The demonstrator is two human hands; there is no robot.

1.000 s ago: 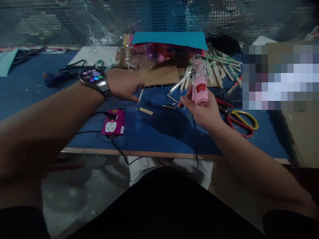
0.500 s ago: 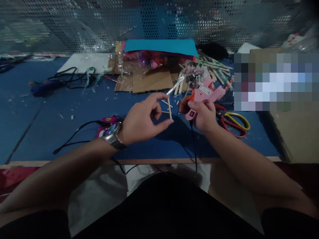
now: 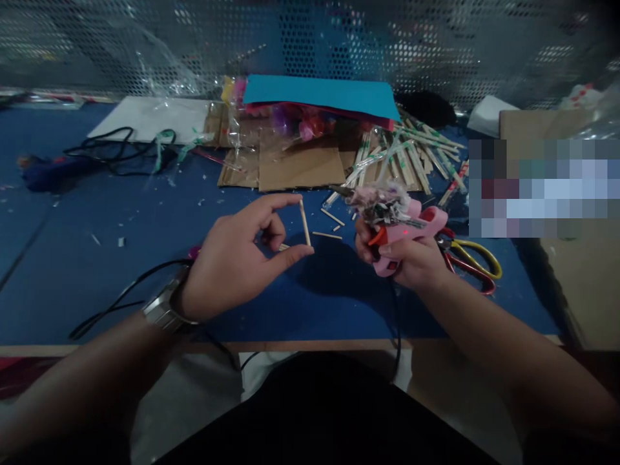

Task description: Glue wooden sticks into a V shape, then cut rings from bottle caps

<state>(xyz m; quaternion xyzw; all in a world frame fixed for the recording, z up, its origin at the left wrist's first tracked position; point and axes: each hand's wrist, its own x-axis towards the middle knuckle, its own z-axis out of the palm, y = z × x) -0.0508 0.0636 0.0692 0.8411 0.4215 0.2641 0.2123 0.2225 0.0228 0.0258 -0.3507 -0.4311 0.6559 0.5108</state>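
Between thumb and index fingertip, my left hand (image 3: 242,255) grips a short wooden stick (image 3: 305,223) by its two ends. My right hand (image 3: 411,258) is wrapped round the handle of a pink glue gun (image 3: 423,219) with an orange trigger. Its nozzle points left toward the stick, and greyish, glue-matted scraps (image 3: 380,203) cling around the front. A red light glows on the gun's side, and a black cord hangs from the grip. A few cut stick pieces (image 3: 327,235) lie on the blue table between my hands.
Behind are wrapped chopsticks (image 3: 407,158), cardboard (image 3: 300,161) and a blue sheet (image 3: 320,93) over colourful bagged items. Red-and-yellow-handled cutters (image 3: 477,261) lie right of the gun. A cardboard box (image 3: 581,290) stands at the right edge. Black cables (image 3: 130,284) lie at left.
My left hand has shifted left with the stick, farther from the glue gun. My right hand has turned the gun, so its nozzle now points left. The view has moved slightly too.
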